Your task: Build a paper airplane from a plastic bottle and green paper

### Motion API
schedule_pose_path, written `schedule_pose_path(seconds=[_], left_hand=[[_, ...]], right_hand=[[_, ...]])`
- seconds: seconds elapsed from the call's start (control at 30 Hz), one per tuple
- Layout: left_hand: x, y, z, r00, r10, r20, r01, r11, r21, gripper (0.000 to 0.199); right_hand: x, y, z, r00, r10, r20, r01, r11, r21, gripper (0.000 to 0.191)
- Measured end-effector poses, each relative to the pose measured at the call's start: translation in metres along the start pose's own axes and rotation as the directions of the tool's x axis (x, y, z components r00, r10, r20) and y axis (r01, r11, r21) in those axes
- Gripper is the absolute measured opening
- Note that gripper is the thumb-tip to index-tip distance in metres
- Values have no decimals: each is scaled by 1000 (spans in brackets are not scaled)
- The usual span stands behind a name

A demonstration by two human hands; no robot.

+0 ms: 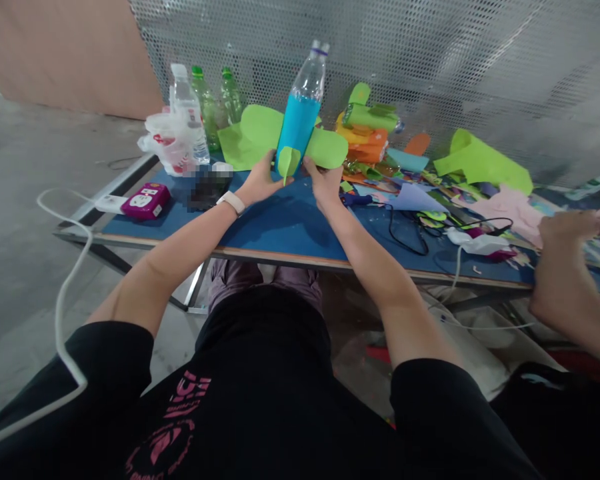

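A clear plastic bottle (299,123), blue around its lower part, leans slightly right above the blue table. Light-green paper flaps stick out from it: a rounded wing (263,125) on the left, another wing (330,149) on the right and a small folded fin (288,163) at the front. My left hand (264,181) holds the bottle low on its left side. Low on the right, the fingers of my right hand (324,181) close on it, just under the right wing. The bottle's far side is hidden.
Green bottles (205,107), a clear water bottle (189,113) and a bagged cup (167,143) stand back left. A purple power strip (147,201) lies left. Paper scraps (420,197), cables and an orange-green bottle model (373,127) occupy the right. Another person's hand (565,230) is far right.
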State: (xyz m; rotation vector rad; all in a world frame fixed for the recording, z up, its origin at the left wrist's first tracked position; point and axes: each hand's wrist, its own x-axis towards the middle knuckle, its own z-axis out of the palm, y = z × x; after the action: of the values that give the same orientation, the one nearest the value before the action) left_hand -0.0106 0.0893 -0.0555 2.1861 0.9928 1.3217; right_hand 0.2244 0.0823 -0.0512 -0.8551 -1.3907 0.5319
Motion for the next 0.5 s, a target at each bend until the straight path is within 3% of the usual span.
schedule_pose_path(seconds=[0.27,0.5], left_hand=[[-2,-13,3,997,62,41,-64,997,32,94],[0,-19,3,998,49,44,-50,998,24,103]], right_hand=[[0,-6,0,998,52,-28,-52,998,19,104],[2,6,-2,999,27,-22,-27,999,22,101]])
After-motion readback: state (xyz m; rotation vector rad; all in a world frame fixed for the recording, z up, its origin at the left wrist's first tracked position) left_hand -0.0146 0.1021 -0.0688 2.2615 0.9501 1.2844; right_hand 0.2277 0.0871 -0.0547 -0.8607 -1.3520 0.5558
